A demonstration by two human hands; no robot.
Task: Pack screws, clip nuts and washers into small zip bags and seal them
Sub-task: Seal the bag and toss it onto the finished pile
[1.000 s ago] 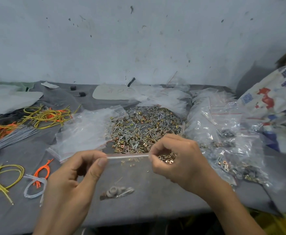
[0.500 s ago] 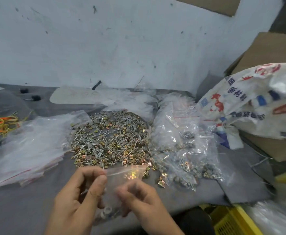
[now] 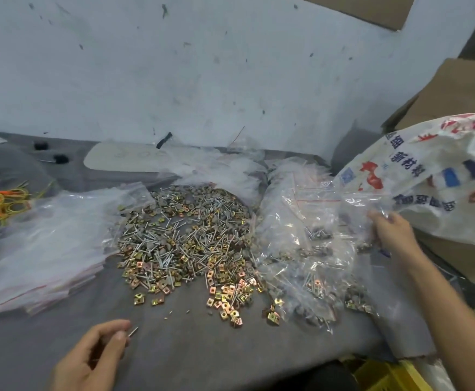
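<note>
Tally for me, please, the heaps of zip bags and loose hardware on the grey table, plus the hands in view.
Stack of empty zip bags: 1
Heap of loose screws, clip nuts and washers: 1
Heap of filled zip bags: 1
Left hand, pinching a screw: 1
Right hand, at the filled bags: 1
Total: 5

The left grip point(image 3: 95, 359) is a bare hand seen to the wrist, the right grip point(image 3: 394, 232) a bare hand on a long, bare forearm point(image 3: 450, 311).
</note>
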